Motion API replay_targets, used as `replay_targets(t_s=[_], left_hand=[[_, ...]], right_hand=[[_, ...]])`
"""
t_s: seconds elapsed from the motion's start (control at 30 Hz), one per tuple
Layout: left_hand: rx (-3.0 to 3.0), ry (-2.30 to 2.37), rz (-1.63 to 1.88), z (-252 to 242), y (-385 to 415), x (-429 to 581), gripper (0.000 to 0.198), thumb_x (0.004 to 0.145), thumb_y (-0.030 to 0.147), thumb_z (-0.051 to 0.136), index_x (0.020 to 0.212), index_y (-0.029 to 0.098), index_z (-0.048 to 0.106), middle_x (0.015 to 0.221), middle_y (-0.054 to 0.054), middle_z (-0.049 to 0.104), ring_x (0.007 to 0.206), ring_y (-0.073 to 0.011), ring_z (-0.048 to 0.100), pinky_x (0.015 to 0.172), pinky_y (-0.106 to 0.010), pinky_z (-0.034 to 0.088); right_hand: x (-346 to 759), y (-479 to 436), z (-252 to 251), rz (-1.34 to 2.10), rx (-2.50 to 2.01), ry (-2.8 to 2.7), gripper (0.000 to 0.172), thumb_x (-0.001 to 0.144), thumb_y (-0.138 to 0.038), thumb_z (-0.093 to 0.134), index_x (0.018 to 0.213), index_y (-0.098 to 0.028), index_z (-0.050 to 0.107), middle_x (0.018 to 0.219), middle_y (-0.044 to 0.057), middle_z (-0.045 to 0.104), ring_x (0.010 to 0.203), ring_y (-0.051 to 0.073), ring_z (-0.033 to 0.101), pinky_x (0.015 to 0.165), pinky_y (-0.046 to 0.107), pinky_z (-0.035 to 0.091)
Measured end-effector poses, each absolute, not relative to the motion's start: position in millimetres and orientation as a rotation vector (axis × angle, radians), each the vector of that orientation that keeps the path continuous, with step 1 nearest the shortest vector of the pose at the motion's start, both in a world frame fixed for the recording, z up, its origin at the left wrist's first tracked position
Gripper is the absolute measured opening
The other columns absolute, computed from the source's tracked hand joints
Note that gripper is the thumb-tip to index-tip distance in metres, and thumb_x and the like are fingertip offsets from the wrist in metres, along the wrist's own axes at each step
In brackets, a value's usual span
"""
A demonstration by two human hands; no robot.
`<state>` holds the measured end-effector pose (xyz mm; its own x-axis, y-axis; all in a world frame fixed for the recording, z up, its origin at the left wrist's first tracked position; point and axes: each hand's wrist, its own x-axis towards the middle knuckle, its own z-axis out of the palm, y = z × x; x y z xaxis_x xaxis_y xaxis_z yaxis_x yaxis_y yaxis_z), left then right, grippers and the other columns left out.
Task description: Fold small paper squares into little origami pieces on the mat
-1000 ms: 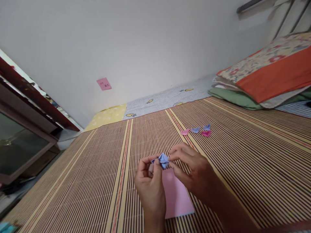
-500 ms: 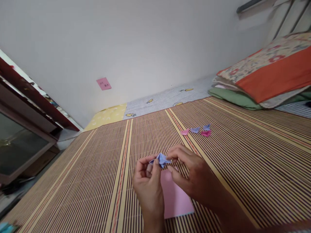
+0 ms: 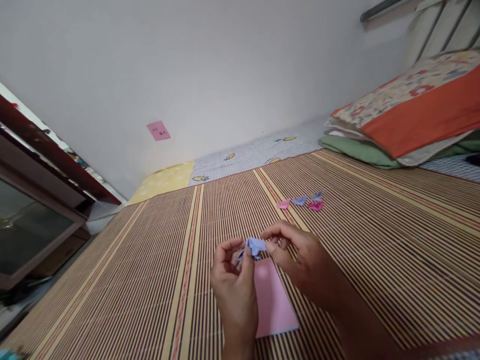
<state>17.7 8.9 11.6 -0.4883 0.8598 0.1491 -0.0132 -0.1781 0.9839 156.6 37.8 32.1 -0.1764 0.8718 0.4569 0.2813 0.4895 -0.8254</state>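
A small piece of folded blue paper (image 3: 257,245) is held up above the striped mat. My left hand (image 3: 234,280) pinches its left part between thumb and fingers. The thumb and forefinger of my right hand (image 3: 300,260) close on its right edge. Part of the paper is hidden behind my left thumb. Beneath my hands lies a pink pad of paper (image 3: 275,305), partly covered by my left hand. Beyond them sit several small folded papers: a light pink one (image 3: 283,204), a magenta one (image 3: 316,205), and blue ones (image 3: 299,200).
The striped bamboo mat (image 3: 150,280) spreads over the bed. At the right, a floral and orange pillow (image 3: 423,110) rests on green folded cloth (image 3: 356,152). A pink note (image 3: 158,131) sticks to the white wall. A dark-framed cabinet (image 3: 33,225) stands at the left.
The folded blue paper has been turned and opened out somewhat, showing a flatter flap on the right. Both hands have shifted slightly to the right. The papers on the mat stay put.
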Motion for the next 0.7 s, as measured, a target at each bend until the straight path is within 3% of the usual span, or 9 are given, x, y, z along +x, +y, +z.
replay_targets(t_s=[0.3,0.4,0.53,0.7], left_hand=[[1.014,1.297,1.627,5.5,10.3,9.2,0.028,0.087,0.026,0.072,0.114,0.020,0.067,0.100,-0.004,0.068,0.085,-0.0169,0.068,0.073,-0.027,0.056],[1.052,1.233,1.514,4.9,12.2,8.1,0.020,0.085,0.021,0.074,0.104,0.018,0.070,0.093,-0.004,0.070,0.082,-0.0159,0.066,0.076,-0.027,0.054],[1.055,1.211,1.420,5.5,13.9,8.2,0.011,0.080,0.021,0.077,0.089,0.016,0.072,0.076,-0.001,0.067,0.071,-0.0132,0.060,0.067,-0.023,0.049],[0.956,1.259,1.495,5.9,15.5,3.6,0.015,0.073,0.020,0.082,0.077,0.015,0.069,0.064,0.003,0.061,0.059,-0.0091,0.052,0.056,-0.018,0.042]], right_hand=[[152.6,37.7,27.1,0.997,-0.905,-1.704,0.012,0.093,-0.015,0.057,0.097,-0.021,0.067,0.094,0.002,0.073,0.084,0.018,0.069,0.076,0.032,0.054],[152.7,37.8,27.3,1.012,-0.901,-1.707,0.016,0.093,-0.014,0.056,0.098,-0.021,0.070,0.096,0.002,0.074,0.087,0.018,0.070,0.076,0.031,0.054],[154.6,40.6,25.1,0.975,-0.920,-1.731,0.019,0.092,-0.012,0.057,0.098,-0.021,0.072,0.094,0.001,0.074,0.087,0.017,0.070,0.077,0.030,0.053],[155.1,42.3,23.4,0.940,-0.961,-1.715,0.017,0.094,-0.017,0.056,0.101,-0.021,0.070,0.094,0.001,0.073,0.085,0.017,0.069,0.076,0.031,0.053]])
